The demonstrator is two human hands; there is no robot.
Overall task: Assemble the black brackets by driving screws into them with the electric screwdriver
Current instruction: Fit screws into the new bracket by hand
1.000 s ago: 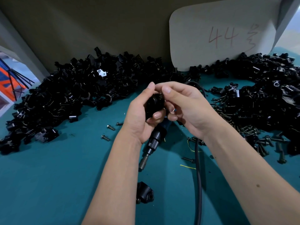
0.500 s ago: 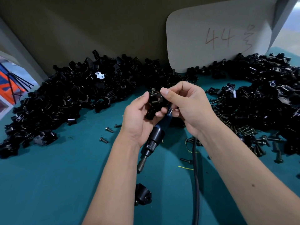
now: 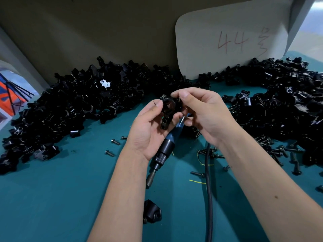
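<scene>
Centrally, both hands (image 3: pixel 176 117) grip one bracket (image 3: pixel 168 111) between heaped bracket piles (image 3: pixel 73 109).

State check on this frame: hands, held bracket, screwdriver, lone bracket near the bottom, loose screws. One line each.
left hand: grips the held bracket
right hand: pinches the held bracket's top; whether it holds a screw, cannot tell
held bracket: off the table, between both hands
electric screwdriver: under the hands, bit toward the person, idle
lone bracket: lying on the table
loose screws: scattered, undriven
</scene>
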